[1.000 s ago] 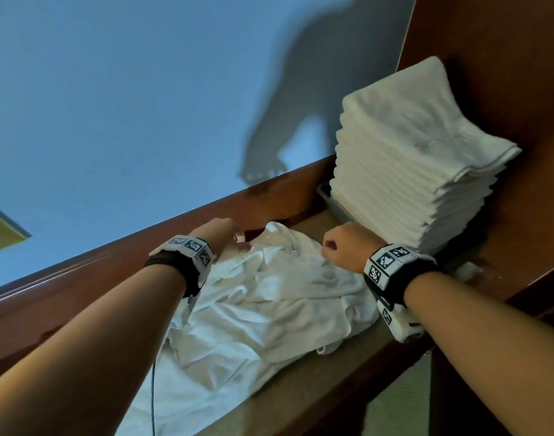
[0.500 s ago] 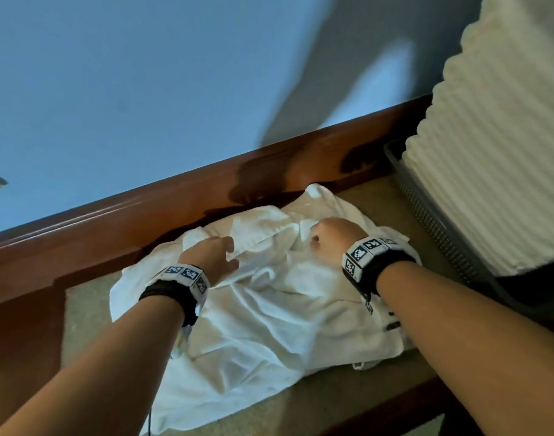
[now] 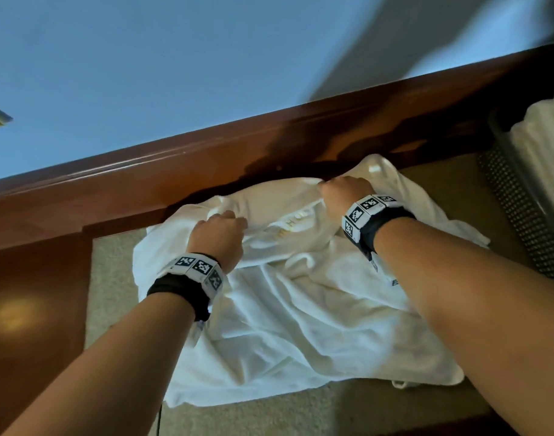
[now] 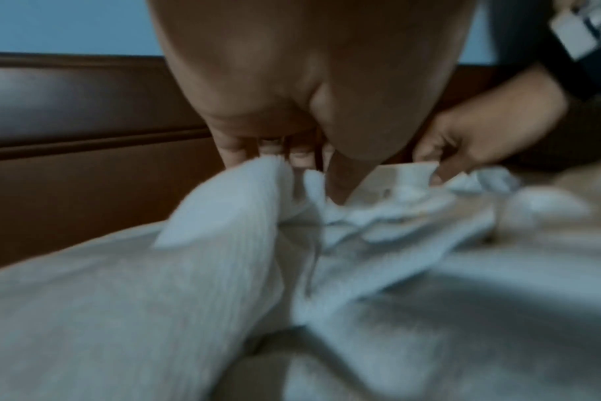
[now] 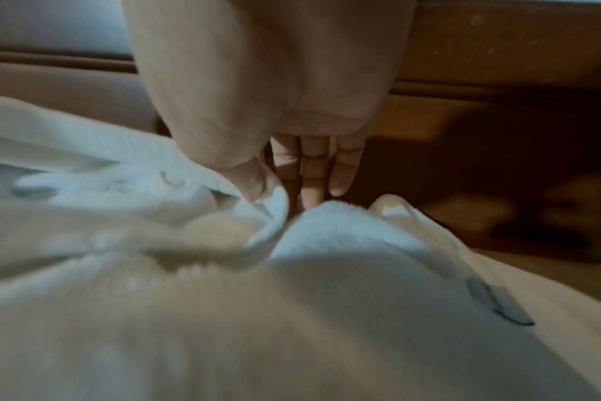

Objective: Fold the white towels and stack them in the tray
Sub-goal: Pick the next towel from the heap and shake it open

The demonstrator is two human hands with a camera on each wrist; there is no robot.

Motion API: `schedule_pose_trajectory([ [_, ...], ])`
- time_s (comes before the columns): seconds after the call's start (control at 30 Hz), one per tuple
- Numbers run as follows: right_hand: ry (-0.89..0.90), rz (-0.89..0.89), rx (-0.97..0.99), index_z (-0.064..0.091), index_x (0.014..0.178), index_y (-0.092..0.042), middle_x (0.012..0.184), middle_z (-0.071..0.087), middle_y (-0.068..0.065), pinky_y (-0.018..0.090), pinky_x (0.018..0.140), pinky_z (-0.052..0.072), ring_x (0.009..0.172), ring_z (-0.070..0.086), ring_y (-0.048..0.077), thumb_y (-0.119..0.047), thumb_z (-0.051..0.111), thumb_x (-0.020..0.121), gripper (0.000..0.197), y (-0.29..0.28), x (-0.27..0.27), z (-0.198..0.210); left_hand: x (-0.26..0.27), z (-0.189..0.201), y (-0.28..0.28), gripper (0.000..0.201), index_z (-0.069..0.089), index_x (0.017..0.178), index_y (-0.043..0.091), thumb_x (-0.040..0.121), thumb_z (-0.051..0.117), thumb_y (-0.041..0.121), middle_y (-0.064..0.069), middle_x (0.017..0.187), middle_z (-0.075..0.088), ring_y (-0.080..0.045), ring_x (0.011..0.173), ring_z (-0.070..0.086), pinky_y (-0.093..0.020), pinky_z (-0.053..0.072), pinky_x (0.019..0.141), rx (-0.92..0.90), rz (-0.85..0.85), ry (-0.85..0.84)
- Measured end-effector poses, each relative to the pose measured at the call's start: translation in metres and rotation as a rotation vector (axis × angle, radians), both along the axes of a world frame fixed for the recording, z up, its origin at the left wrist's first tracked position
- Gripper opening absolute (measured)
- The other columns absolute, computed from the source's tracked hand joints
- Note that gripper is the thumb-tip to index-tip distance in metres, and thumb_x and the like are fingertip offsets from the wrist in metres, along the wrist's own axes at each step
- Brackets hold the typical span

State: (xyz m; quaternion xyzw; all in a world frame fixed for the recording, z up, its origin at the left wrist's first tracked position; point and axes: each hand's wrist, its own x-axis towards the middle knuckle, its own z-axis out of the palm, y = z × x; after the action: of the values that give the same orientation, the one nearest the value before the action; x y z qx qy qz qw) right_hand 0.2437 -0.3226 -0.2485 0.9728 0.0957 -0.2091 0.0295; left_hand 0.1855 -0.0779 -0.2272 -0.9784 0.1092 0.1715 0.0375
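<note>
Pinching the far edge of the rumpled white towel [image 3: 300, 309], your left hand [image 3: 217, 236] grips a raised fold while your right hand [image 3: 344, 196] nips the cloth between thumb and fingers near the wooden rail [image 3: 206, 171]. You have the towel spread in loose creases on the beige tabletop [image 3: 300, 413]. Beside it, at your right, the dark mesh tray [image 3: 518, 215] holds a stack of folded towels [image 3: 543, 146].

We see a crumpled white cloth towel [image 3: 300, 309] with gold lettering between each grip, black-and-white checked wristbands [image 3: 200, 267], a beige bench [image 3: 300, 413], and red-brown wood trim [image 3: 143, 190].
</note>
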Motion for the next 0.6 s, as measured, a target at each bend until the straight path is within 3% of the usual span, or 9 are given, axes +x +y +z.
schedule_pose_trajectory([
  [0.1,0.023,-0.019,0.033,0.058,0.119,-0.013,0.115,0.063,0.012,0.039,0.075,0.044,0.106,0.062,0.036,-0.002,0.045,0.090,0.034,0.003,0.000,0.017,0.001,0.023,0.012,0.024,0.064,0.121,0.017,0.101,0.051,0.022,-0.006,0.115,0.063,-0.029,0.100,0.061,-0.036,0.048,0.078,-0.170,0.105,0.067],
  [0.23,-0.126,-0.018,0.188,0.050,0.098,-0.018,0.096,0.059,0.008,0.038,0.067,0.046,0.093,0.061,0.034,-0.001,0.046,0.087,0.021,0.015,-0.013,0.060,-0.013,0.059,0.025,0.008,0.056,0.098,0.015,0.099,0.051,0.021,-0.003,0.096,0.060,-0.024,0.088,0.058,-0.032,0.039,0.069,-0.195,0.097,0.092],
  [0.37,-0.280,-0.138,0.392,0.052,0.102,-0.022,0.089,0.059,0.010,0.034,0.063,0.039,0.080,0.056,0.034,-0.001,0.042,0.088,0.027,0.041,-0.032,0.128,-0.035,0.099,0.049,0.017,0.056,0.084,0.012,0.095,0.051,0.024,-0.004,0.085,0.060,-0.025,0.074,0.057,-0.036,0.041,0.061,-0.405,0.216,-0.037],
  [0.5,-0.362,-0.144,0.639,0.061,0.106,-0.021,0.094,0.065,0.013,0.032,0.068,0.043,0.084,0.059,0.034,-0.001,0.043,0.090,0.032,0.083,-0.073,0.197,-0.074,0.144,0.081,0.012,0.053,0.080,0.011,0.087,0.057,0.020,-0.007,0.077,0.061,-0.029,0.069,0.059,-0.035,0.043,0.057,-0.580,0.257,-0.048],
  [0.6,-0.404,-0.113,0.755,0.061,0.102,-0.022,0.098,0.067,0.011,0.037,0.078,0.050,0.090,0.060,0.031,-0.004,0.045,0.091,0.027,0.120,-0.120,0.246,-0.118,0.182,0.110,0.015,0.050,0.072,0.014,0.070,0.050,0.029,-0.002,0.069,0.058,-0.024,0.065,0.052,-0.033,0.039,0.059,-0.727,0.239,-0.056],
])
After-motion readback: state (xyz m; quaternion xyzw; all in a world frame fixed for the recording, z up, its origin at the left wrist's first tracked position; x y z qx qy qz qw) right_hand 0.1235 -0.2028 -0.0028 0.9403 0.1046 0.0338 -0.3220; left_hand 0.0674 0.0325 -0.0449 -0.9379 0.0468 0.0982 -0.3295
